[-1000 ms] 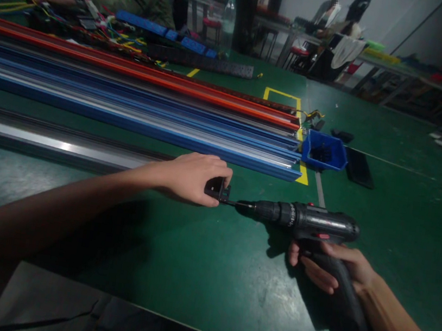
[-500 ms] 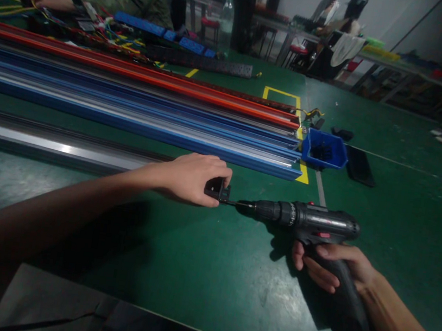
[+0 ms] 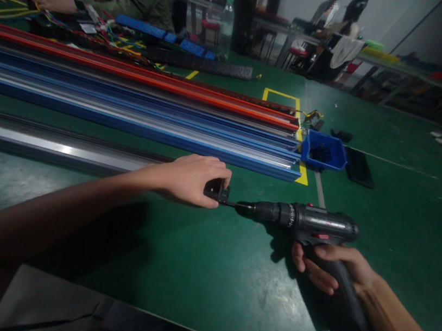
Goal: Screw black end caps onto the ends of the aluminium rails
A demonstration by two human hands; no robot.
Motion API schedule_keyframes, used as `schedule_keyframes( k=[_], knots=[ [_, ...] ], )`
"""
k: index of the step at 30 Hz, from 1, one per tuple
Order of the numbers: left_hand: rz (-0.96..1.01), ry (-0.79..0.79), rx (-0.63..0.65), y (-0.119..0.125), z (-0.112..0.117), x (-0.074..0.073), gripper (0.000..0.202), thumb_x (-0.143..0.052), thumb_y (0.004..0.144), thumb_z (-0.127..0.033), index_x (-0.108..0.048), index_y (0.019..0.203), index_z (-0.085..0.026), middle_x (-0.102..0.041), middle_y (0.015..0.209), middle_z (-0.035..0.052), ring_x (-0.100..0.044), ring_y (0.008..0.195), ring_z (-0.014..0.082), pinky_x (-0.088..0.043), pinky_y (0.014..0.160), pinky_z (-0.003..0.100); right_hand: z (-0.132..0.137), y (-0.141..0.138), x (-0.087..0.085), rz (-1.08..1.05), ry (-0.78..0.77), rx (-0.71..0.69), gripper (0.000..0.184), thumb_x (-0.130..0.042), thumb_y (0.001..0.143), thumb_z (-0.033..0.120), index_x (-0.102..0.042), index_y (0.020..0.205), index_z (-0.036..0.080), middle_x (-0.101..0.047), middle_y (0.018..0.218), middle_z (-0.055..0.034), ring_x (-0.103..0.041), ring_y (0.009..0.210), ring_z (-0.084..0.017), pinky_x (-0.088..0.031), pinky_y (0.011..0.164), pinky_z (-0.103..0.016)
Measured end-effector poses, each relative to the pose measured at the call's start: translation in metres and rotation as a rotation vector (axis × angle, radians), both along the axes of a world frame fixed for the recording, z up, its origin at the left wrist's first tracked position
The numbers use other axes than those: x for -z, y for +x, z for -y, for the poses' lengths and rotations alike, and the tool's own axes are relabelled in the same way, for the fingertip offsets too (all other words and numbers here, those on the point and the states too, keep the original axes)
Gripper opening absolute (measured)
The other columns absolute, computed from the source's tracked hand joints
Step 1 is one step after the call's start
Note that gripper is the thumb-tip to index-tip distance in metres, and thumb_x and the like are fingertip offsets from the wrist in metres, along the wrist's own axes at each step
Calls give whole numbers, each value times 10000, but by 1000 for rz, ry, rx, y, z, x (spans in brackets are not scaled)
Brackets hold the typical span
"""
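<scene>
My left hand is closed around a small black end piece at the right end of a long dark metal profile. Fingers and palm cover much of that end. My right hand wraps the handle of a black cordless drill, which points left. Its thin bit reaches the black piece beside my left fingertips. Whether the tip sits in a screw is too small to tell.
Blue profiles and red profiles lie behind my left hand. A blue bin with dark small parts stands at their right end, beside a black phone-like slab. Across the green table, a person's hands handle wires.
Both my hands, the drill and the black piece stay in nearly the same place. The view has shifted very slightly, and the person's hands across the table have moved a little.
</scene>
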State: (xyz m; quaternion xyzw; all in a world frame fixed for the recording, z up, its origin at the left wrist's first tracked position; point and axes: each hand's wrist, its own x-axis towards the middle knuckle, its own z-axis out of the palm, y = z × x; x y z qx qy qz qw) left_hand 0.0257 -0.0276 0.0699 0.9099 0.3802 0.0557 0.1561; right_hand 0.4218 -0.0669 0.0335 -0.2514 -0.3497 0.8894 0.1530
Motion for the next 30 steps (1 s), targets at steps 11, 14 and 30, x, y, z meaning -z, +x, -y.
schedule_keyframes(
  k=[11, 14, 30],
  knots=[
    [-2, 0, 0, -1, 1, -1, 323, -712, 810, -480, -628, 1038, -268, -671, 1036, 13, -591, 971, 221, -373, 763, 323, 0, 3, 3, -47, -16, 0, 396, -666, 935, 383, -752, 1089, 29, -738, 918, -183, -504, 434, -49, -546, 477, -184],
    [-5, 2, 0, 0, 0, -1, 324, -715, 806, -475, -629, 1037, -265, -673, 1037, 16, -590, 972, 222, -372, 760, 320, 0, 3, 2, -30, -9, -1, 366, -664, 940, 358, -755, 1084, 34, -740, 932, -183, -520, 440, -50, -556, 484, -181],
    [-9, -4, -8, 0, 1, -1, 322, -710, 809, -480, -619, 1036, -271, -663, 1044, 4, -582, 988, 218, -372, 780, 318, 1, -3, -2, -11, -1, 15, 293, -649, 913, 270, -772, 1009, 22, -705, 771, -109, -481, 393, -40, -550, 454, -172]
  ],
)
